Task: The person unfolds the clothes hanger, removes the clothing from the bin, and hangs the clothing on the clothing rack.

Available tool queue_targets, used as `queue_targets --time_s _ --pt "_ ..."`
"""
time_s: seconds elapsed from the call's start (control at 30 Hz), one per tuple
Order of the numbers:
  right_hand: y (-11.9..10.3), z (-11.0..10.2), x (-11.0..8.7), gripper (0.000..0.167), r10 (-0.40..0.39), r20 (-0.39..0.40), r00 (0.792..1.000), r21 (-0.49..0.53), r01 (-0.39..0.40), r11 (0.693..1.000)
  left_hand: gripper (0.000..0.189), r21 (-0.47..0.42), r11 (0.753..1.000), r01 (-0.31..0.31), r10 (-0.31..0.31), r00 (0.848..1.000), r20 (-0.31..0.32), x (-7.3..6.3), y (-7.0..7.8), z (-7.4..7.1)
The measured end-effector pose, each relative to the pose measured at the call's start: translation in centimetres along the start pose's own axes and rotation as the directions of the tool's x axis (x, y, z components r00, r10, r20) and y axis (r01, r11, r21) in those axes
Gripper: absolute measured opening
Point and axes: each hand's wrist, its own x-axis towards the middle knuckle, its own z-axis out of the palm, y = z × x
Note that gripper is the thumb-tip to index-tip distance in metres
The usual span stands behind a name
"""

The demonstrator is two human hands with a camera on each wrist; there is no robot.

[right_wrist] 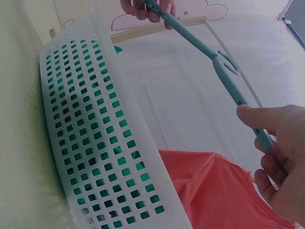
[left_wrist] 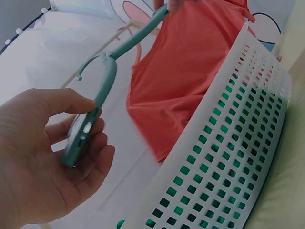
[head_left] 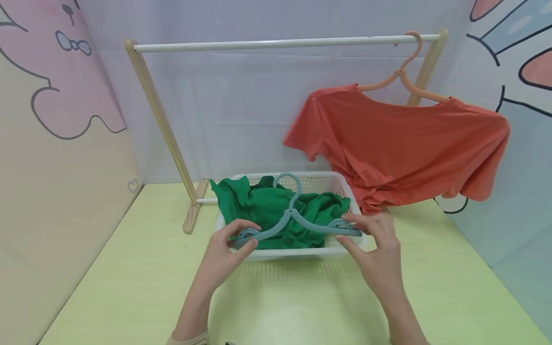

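Observation:
A blue-green plastic clothes hanger [head_left: 291, 214] is held level over the basket, its hook pointing up and away. My left hand [head_left: 225, 254] pinches the hanger's left end between thumb and fingers; the left wrist view shows this left hand [left_wrist: 52, 143] up close. At the other end, my right hand [head_left: 376, 249] pinches the right tip, thumb below in the head view. Under the hanger, green cloth [head_left: 263, 206] lies bunched in a white perforated basket [head_left: 297, 254], some of it draped over the left rim.
Behind the basket stands a wooden rack with a white rail [head_left: 267, 44]. An orange shirt [head_left: 401, 143] hangs at the rail's right end on an orange hanger [head_left: 414, 88], its hem low beside the basket. The yellow-green table [head_left: 297, 306] spreads in front, between printed side walls.

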Motion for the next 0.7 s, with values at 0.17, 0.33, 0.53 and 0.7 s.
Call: queue_targets --time_s 0.17,0.33,0.53,0.7 --pt "-0.24 0.53 -0.25 0.044 -0.01 0.021 1.0 0.006 0.009 1.0 0.02 -0.064 0.998 -0.022 0.02 0.999 -0.027 -0.04 -0.3 0.58" --pt "-0.27 0.59 -0.03 0.042 -0.012 0.065 0.998 0.008 0.012 1.0 0.017 -0.065 0.997 -0.051 0.047 0.997 -0.053 0.01 -0.38 0.39" --pt "-0.09 0.67 0.07 0.032 -0.031 0.111 0.993 0.002 0.031 1.0 0.016 -0.049 0.998 -0.046 0.044 0.998 -0.035 -0.06 -0.25 0.07" --pt "-0.16 0.78 -0.01 0.021 -0.038 0.15 0.988 0.018 0.036 0.999 0.017 -0.042 0.997 -0.072 0.072 0.997 0.008 -0.13 -0.18 0.19"
